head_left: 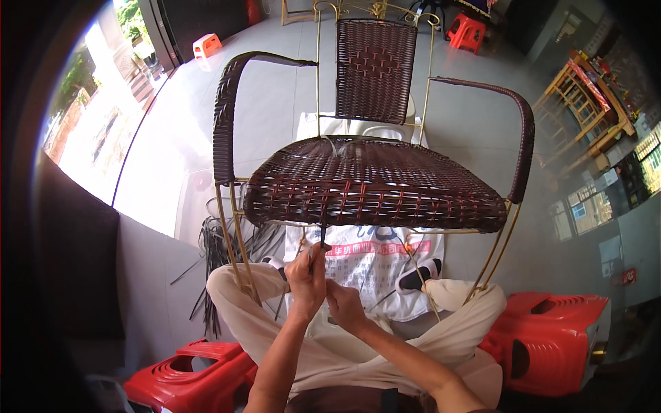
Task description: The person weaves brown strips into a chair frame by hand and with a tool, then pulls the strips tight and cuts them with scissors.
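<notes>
In front of me stands a chair with a gold metal frame and a dark brown woven seat. Its woven back has a reddish pattern, and the left armrest and right armrest are wrapped in brown. A dark narrow strip runs down from the seat's front edge into my left hand, whose fingers are closed on it. Just right of and below it, my right hand is closed too; whatever its fingers hold is hidden. Both hands are below the seat, between my knees.
Loose dark strips lie in a heap beside the chair's left legs. Under the chair spreads a white printed sack. Red plastic stools flank me at left and right. A wooden rack stands at far right.
</notes>
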Tool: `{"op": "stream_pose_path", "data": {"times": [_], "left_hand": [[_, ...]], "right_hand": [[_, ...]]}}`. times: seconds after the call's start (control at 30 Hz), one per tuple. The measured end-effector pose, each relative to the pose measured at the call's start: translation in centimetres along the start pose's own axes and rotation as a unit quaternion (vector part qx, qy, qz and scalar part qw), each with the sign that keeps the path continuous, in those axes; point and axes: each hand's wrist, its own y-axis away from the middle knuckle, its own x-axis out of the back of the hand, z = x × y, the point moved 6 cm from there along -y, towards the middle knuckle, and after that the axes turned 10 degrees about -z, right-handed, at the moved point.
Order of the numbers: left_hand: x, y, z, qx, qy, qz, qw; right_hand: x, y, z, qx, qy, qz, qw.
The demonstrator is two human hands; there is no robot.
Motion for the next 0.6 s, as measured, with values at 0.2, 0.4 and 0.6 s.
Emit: {"op": "stream_pose_path", "data": {"times": [0.2,0.4,0.6], "left_hand": [[0.0,2.5,-0.7,0.041,-0.061,-0.081,0.994],[-0.5,10.9,-4.7,0.109,-0.09,-0.153,0.978],[-0.5,13.2,-6.2,0.273,-0.06,-0.269,0.922]], "right_hand": [[-1.8,1.9,2.5,-0.04,0.058,-0.071,0.995],[-6.6,8.4,8.1,-0.114,0.185,-0.234,0.948],[-2.3,9.2,6.2,-0.076,0.191,-0.241,0.948]]}}
